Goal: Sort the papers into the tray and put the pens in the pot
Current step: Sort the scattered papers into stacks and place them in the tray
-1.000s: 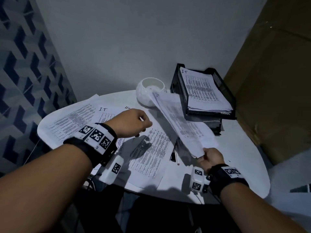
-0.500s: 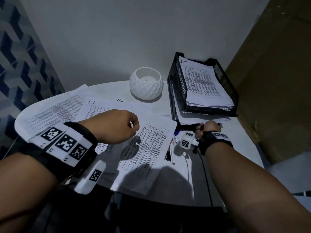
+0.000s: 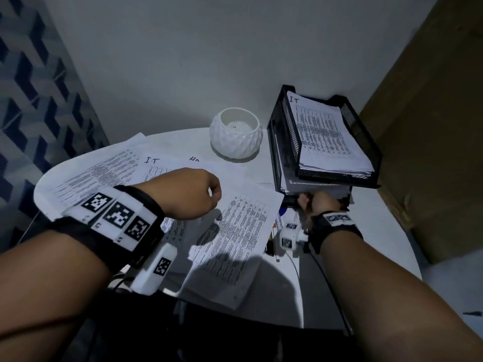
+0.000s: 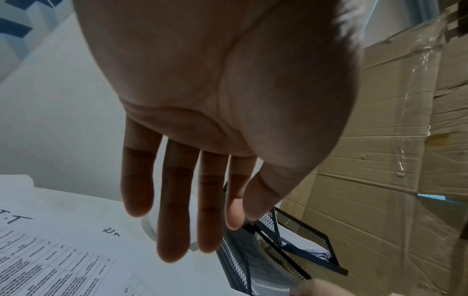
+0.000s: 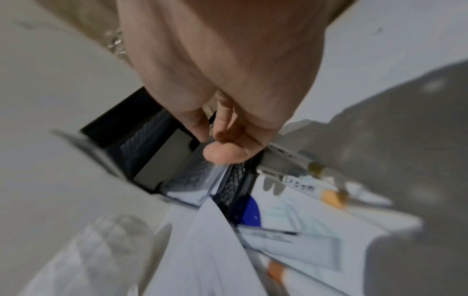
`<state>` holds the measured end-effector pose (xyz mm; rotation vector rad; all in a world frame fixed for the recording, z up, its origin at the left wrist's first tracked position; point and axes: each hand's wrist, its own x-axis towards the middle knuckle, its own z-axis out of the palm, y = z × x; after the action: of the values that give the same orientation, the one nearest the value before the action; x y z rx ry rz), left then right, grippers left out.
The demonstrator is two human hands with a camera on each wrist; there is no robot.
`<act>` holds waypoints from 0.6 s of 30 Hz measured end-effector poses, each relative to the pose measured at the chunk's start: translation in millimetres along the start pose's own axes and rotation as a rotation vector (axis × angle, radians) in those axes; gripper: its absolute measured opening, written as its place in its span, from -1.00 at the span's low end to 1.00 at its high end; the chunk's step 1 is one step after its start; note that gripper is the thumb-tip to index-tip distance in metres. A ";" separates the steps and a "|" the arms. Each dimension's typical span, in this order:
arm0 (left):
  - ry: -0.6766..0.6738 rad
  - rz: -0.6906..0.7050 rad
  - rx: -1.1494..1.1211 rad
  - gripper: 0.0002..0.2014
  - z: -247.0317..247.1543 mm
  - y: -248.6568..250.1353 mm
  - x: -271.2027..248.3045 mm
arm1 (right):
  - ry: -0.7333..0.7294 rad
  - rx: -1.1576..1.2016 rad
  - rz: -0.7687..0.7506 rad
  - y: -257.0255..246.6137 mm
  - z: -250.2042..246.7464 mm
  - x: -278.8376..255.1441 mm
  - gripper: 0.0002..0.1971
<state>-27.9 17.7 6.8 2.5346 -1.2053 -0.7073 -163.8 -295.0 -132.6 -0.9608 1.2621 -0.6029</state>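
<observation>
A black mesh two-tier tray (image 3: 337,176) stands at the table's back right, with a printed stack marked "IT" (image 3: 324,134) in its top tier. My right hand (image 3: 308,202) is at the mouth of the lower tier. In the blurred right wrist view its thumb and fingers (image 5: 222,154) pinch the near edge of the papers (image 5: 192,176) lying in that tier. My left hand (image 3: 209,194) hovers over the loose printed sheets (image 3: 235,231) on the table, its fingers (image 4: 174,220) straight and holding nothing. The white faceted pot (image 3: 236,137) stands left of the tray. Several pens (image 3: 278,226) lie beside the sheets.
A large cardboard box (image 3: 431,152) stands close against the table's right side. A plain wall runs behind the round white table (image 3: 386,231), and a blue patterned wall (image 3: 39,113) is on the left. A thin cable (image 3: 326,278) trails from my right wrist.
My right hand has carried a sheaf of papers from above the table into the tray's lower tier and stays at its mouth. The left hand keeps hovering over the loose sheets.
</observation>
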 end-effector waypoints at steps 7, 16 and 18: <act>0.035 0.005 -0.017 -0.80 -9.2 2.7 -14.1 | -0.284 -0.771 -0.003 32.2 1.8 -74.4 -0.76; 0.044 -0.001 0.042 -0.76 -16.4 -2.2 -33.9 | -0.288 -1.144 -0.119 57.2 5.1 -108.9 -0.72; 0.049 -0.004 0.051 -0.74 -16.8 -5.1 -34.9 | -0.251 -1.167 -0.146 60.7 8.1 -109.7 -0.71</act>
<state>-34.6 48.2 30.2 2.5808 -1.2168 -0.6189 -189.2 -172.0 -128.5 -2.0186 1.2876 0.2351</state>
